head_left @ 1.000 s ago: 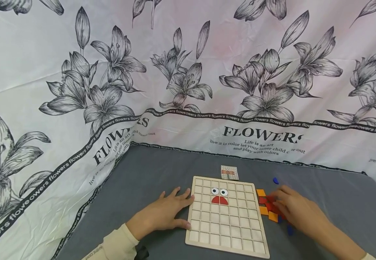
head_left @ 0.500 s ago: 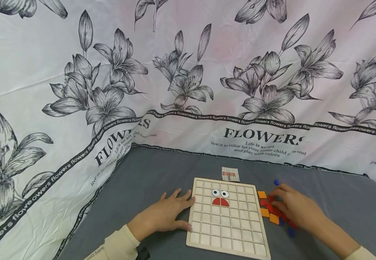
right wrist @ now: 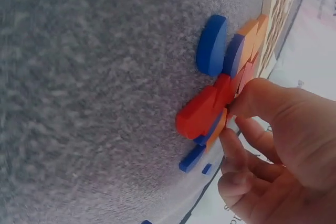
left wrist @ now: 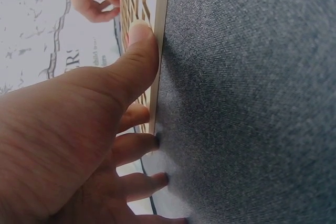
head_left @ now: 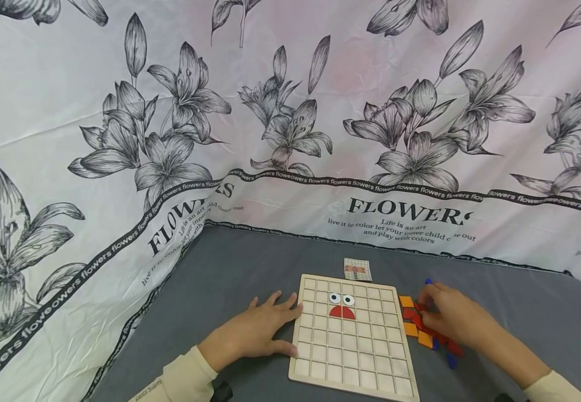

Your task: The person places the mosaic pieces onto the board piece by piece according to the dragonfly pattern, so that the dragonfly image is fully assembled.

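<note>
My left hand (head_left: pixel 247 329) rests with fingers spread at the left edge of a wooden grid board (head_left: pixel 353 357). In the left wrist view, the thumb (left wrist: pixel 139 35) lies on the board's rim. Two round eye pieces (head_left: pixel 342 299) sit on the board above two red quarter-round pieces (head_left: pixel 342 312) that form a half circle. My right hand (head_left: pixel 456 315) is at the pile beside the board's right edge, its thumb and fingers curled over red pieces (right wrist: pixel 202 111). I cannot tell whether a piece is between the fingertips.
Orange squares (head_left: pixel 425 338) lie along the board's right side. Blue pieces (right wrist: pixel 212 45) lie around the pile, one partly behind the right hand. A small pattern card (head_left: pixel 358 269) lies behind the board. Flower-printed cloth (head_left: pixel 290 195) borders the grey table (head_left: pixel 250 257).
The right hand's fingertips have shifted slightly among the pieces, and its hand now covers more of the far blue piece. The left hand stays at the board's edge. The head view has shifted a little.
</note>
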A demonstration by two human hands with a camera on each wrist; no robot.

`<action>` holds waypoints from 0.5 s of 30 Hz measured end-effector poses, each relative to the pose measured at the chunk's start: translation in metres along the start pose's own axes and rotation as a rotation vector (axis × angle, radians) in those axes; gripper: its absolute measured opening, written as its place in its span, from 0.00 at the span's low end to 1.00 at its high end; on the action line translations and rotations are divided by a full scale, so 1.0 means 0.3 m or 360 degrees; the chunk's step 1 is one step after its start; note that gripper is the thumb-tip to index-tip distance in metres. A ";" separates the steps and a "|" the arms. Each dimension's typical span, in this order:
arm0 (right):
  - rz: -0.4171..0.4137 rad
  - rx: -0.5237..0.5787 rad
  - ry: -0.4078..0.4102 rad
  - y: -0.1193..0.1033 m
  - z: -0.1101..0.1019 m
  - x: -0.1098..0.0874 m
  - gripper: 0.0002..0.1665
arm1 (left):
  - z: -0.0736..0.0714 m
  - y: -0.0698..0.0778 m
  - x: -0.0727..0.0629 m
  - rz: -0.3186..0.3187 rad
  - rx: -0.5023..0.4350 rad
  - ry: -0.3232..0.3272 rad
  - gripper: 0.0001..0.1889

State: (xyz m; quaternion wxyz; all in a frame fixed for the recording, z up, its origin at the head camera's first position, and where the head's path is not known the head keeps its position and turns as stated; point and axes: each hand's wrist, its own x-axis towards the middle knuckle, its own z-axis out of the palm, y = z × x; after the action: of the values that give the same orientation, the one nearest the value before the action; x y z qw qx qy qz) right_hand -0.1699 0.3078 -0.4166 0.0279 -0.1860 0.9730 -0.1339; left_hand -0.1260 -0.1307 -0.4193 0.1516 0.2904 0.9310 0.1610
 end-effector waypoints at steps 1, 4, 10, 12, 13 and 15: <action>0.0012 -0.0004 -0.0001 -0.002 -0.001 0.002 0.13 | 0.000 -0.001 0.001 0.0000 0.0002 0.0000 0.47; 0.0029 -0.0027 0.0006 -0.009 -0.003 0.002 0.15 | 0.002 -0.004 0.003 0.0002 0.0006 0.0002 0.47; 0.0034 -0.0073 0.0024 -0.036 -0.014 -0.007 0.16 | 0.001 -0.002 0.001 0.0000 0.0006 0.0000 0.47; 0.0009 -0.0065 0.0040 -0.056 -0.019 -0.013 0.15 | 0.001 -0.002 0.001 -0.0002 0.0010 0.0000 0.47; -0.0031 -0.0054 0.0059 -0.067 -0.021 -0.016 0.14 | 0.002 -0.003 0.001 -0.0003 0.0011 0.0000 0.47; -0.0088 -0.0011 0.0089 -0.101 -0.023 -0.022 0.13 | 0.002 -0.003 0.000 -0.0005 0.0014 0.0001 0.47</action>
State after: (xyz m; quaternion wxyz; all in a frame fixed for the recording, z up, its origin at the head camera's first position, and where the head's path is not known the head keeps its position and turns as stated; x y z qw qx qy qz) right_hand -0.1537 0.2848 -0.4016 -0.0036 -0.2090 0.9683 -0.1366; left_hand -0.1264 -0.1313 -0.4203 0.1504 0.2897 0.9322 0.1567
